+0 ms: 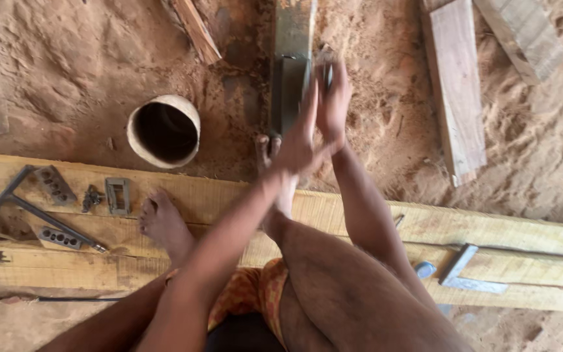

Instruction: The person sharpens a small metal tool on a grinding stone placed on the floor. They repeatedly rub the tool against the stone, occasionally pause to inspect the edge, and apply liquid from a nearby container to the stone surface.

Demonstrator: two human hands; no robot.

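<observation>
From the head camera, the left hand (pixel 296 140) and the right hand (pixel 333 104) are pressed together and clamped on a small metal blade (pixel 326 68), whose tip shows just above the fingers; the blade is held against or just beside the dark sharpening block (pixel 290 85), which lies on the sandy floor (pixel 79 72), and I cannot tell if the two touch. One bare foot (pixel 270 153) is set at the near end of the block. Judging by this, the honing looks to be in progress, not finished, and how keen the edge is cannot be read. On the long plank (pixel 360 221) lie a square (pixel 34 212), small metal fittings (pixel 117 195) and another square (pixel 465 270), all untouched. A hollow round pot (pixel 164 130) stands near the block
</observation>
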